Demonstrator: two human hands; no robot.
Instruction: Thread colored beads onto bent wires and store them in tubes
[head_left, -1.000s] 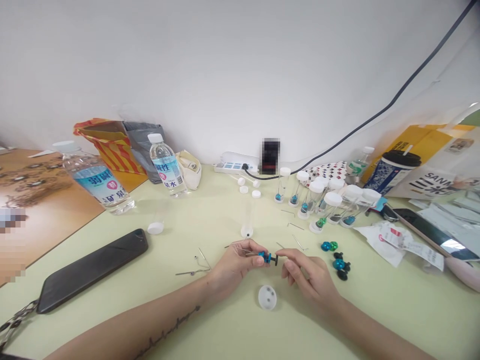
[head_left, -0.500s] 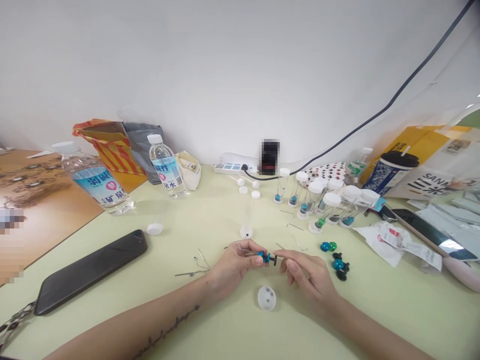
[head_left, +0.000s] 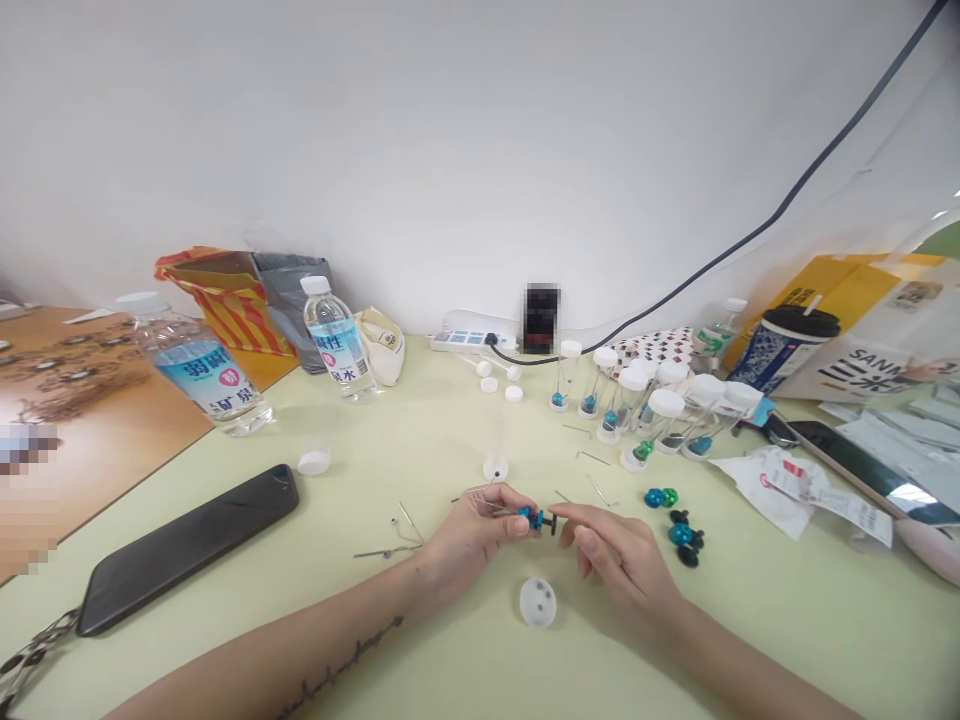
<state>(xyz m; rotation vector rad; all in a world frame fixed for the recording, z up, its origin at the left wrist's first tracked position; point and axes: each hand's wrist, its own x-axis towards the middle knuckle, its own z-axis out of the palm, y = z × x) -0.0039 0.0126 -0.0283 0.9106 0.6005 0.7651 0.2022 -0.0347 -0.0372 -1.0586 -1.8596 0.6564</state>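
My left hand [head_left: 480,530] is closed, its thumb and fingers pinching a small blue and black part [head_left: 535,518] above the table. The part has a blue body and a black stem ending in a flat disc on the right. A thin metal rod runs along the fingers of that hand. My right hand [head_left: 619,550] has its index finger stretched to the black disc, touching or nearly touching it; the other fingers are loosely curled and appear to hold nothing. Below them is a white round cap [head_left: 538,601] with several small dark pieces in it. Behind my left hand stands a clear tube [head_left: 496,465].
Capped clear tubes [head_left: 666,405] with coloured parts stand at the back right. Loose blue, green and black parts [head_left: 680,534] lie beside my right hand. Bent metal keys [head_left: 405,530] lie at left. Also around are a black phone [head_left: 187,550], water bottles [head_left: 337,345] and a power strip [head_left: 472,335].
The whole view has shifted slightly, with things sitting a little lower and further right. Both hands keep nearly the same pose around the blue and black part.
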